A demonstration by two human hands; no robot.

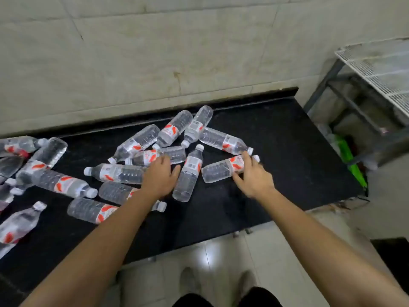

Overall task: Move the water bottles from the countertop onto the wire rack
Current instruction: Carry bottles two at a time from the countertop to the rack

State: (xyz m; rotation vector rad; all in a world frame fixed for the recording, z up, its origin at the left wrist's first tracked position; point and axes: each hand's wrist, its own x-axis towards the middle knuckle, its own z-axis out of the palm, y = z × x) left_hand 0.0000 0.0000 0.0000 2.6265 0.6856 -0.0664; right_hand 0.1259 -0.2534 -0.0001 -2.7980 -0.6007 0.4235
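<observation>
1. Nearest us, our two forearms (99,251) ran up from the bottom edge, over a pale floor (221,251), to the black countertop (287,151).
2. At far left, the water bottles (44,158) lay on their sides in a loose heap on that countertop, some crossing others; none stood upright.
3. Our left hand (160,176) hovered over the middle of the heap, fingers loosely spread and thumb out. It was touching or nearly touching a labelled bottle (146,156), but wrapped round nothing that we could see.
4. Just right of that thumb, between the two hands, lay a lone bottle (189,173) with its cap pointing away from us.
5. Our right hand (252,176) was grasping the end bottle (219,170) at its shoulder and label, fingers curled over the far side and thumb on the near side. The bottle lay on the countertop, not lifted.
6. We judged the bottles full, so fairly heavy for their size, with thin ribbed walls that would give under a squeeze and a round body that would roll freely. A wrap round the label band, where the wall looked smoother, seemed the surest hold.
7. At far right, well apart from the heap and beyond the countertop's end, stood the wire rack (380,69). Its white mesh shelf was only partly in view, and no bottle showed on that part.
</observation>
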